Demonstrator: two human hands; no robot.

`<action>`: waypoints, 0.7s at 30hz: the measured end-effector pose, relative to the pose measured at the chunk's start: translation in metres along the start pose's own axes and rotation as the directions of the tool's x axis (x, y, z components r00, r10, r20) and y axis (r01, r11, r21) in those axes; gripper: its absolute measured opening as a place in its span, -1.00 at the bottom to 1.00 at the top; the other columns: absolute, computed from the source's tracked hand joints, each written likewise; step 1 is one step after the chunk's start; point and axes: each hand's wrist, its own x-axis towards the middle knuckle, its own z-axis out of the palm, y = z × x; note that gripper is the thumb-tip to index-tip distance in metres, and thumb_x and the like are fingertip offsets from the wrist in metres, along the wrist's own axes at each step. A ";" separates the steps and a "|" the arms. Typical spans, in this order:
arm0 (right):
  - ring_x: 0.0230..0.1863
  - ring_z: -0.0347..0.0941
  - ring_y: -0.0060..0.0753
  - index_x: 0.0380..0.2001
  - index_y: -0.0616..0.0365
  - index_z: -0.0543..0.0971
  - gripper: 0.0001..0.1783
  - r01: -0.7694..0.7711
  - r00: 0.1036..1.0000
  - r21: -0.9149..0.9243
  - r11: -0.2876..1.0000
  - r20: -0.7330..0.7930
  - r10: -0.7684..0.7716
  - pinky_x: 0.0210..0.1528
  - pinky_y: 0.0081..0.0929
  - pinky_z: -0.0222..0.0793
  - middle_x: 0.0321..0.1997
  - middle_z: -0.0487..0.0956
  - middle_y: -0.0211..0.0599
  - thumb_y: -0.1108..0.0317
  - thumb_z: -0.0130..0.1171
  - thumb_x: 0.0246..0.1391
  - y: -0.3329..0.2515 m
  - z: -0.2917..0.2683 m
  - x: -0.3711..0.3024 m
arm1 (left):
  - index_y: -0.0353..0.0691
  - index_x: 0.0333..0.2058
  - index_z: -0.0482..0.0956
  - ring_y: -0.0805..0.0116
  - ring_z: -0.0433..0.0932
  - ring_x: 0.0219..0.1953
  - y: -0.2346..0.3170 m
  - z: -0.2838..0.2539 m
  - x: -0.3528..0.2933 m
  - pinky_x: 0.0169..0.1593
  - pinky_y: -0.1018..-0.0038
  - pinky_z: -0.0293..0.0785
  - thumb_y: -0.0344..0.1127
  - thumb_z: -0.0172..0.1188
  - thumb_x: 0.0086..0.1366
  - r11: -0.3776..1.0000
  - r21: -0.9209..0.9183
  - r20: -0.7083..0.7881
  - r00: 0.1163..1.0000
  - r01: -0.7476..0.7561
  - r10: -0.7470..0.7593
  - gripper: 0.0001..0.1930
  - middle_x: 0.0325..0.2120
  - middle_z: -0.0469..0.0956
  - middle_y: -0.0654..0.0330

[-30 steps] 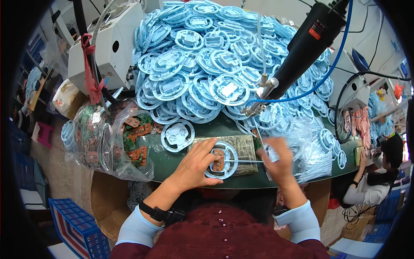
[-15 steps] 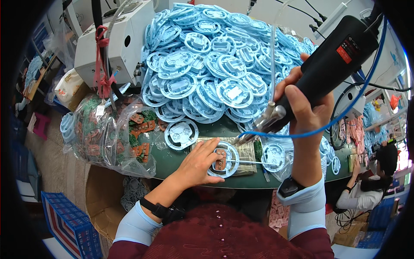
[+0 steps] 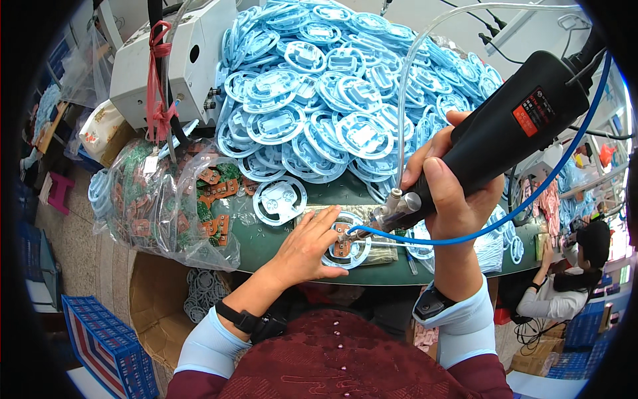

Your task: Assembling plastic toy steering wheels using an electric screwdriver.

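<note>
My right hand (image 3: 458, 189) is closed around a black electric screwdriver (image 3: 512, 126) with a blue air hose (image 3: 492, 229) and a clear tube (image 3: 402, 100). Its metal tip points down-left at a brown circuit board (image 3: 342, 243) inside a light blue round plastic part (image 3: 359, 258). Just how the tip meets the board is hard to make out. My left hand (image 3: 307, 243) lies open, fingers outstretched, steadying the left edge of that part. Under the part is a flat yellowish fixture (image 3: 384, 255). Another blue round part (image 3: 280, 201) lies beyond my left hand.
A large heap of blue round parts (image 3: 319, 93) rises behind. At left are a clear bag of circuit boards (image 3: 146, 199) and a grey machine box (image 3: 166, 66). Below stand a cardboard box (image 3: 156, 299) and a blue crate (image 3: 109, 346). A co-worker (image 3: 565, 286) is at far right.
The screwdriver has come down and left, its tip moving from above the fixture to the circuit board. My left hand stays on the round part.
</note>
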 end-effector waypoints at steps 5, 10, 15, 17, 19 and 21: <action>-0.49 0.51 -0.35 0.13 0.39 0.30 -0.43 -0.005 1.000 0.002 1.000 -0.004 0.005 -0.43 -0.44 0.48 -0.38 0.41 -0.23 0.57 0.15 0.01 0.000 0.000 0.000 | -0.30 -0.02 0.47 -0.13 0.20 0.34 -0.001 0.000 0.001 0.32 -0.02 0.16 -0.03 0.57 -0.19 1.000 -0.005 0.001 1.000 -0.001 0.001 -0.23 0.29 0.21 -0.22; -0.50 0.52 -0.34 0.12 0.39 0.31 -0.44 -0.006 1.000 -0.005 1.000 -0.008 0.006 -0.43 -0.43 0.49 -0.38 0.41 -0.23 0.58 0.14 0.00 -0.002 0.000 -0.001 | -0.30 0.00 0.46 -0.13 0.21 0.33 0.000 -0.001 0.002 0.32 -0.02 0.16 -0.04 0.57 -0.19 1.000 -0.014 -0.017 1.000 -0.024 0.024 -0.21 0.27 0.22 -0.22; -0.49 0.52 -0.34 0.12 0.39 0.32 -0.45 0.003 1.000 -0.008 1.000 0.001 -0.003 -0.43 -0.43 0.49 -0.39 0.42 -0.23 0.58 0.13 0.00 -0.001 0.003 -0.001 | -0.43 0.09 0.40 -0.26 0.30 0.23 -0.002 0.001 0.000 0.34 -0.01 0.13 0.05 0.57 -0.20 0.997 0.039 -0.058 0.996 -0.059 0.061 -0.06 0.14 0.36 -0.22; -0.49 0.52 -0.34 0.12 0.39 0.32 -0.45 -0.005 1.000 -0.013 1.000 -0.003 0.005 -0.43 -0.43 0.49 -0.39 0.42 -0.24 0.59 0.13 0.00 0.000 0.004 -0.001 | -0.44 0.09 0.40 -0.26 0.29 0.23 -0.002 0.001 -0.001 0.34 -0.02 0.13 0.06 0.57 -0.20 0.997 0.039 -0.046 0.997 -0.061 0.063 -0.05 0.14 0.35 -0.23; -0.49 0.52 -0.35 0.11 0.38 0.32 -0.46 0.012 1.000 -0.021 1.000 0.018 -0.012 -0.44 -0.44 0.47 -0.41 0.42 -0.24 0.59 0.12 0.00 0.003 0.004 0.000 | -0.31 0.00 0.46 -0.14 0.21 0.33 -0.001 0.000 0.000 0.31 0.01 0.16 -0.04 0.57 -0.20 1.000 0.002 -0.031 0.999 -0.022 0.022 -0.20 0.27 0.22 -0.23; -0.50 0.51 -0.36 0.08 0.36 0.33 -0.48 0.006 1.000 -0.009 1.000 0.014 -0.006 -0.43 -0.45 0.47 -0.41 0.41 -0.24 0.58 0.13 -0.01 0.005 0.005 0.000 | -0.31 0.00 0.46 -0.14 0.21 0.32 0.000 0.000 0.000 0.31 0.01 0.16 -0.04 0.57 -0.20 1.000 -0.005 -0.034 0.999 -0.018 0.018 -0.21 0.27 0.22 -0.23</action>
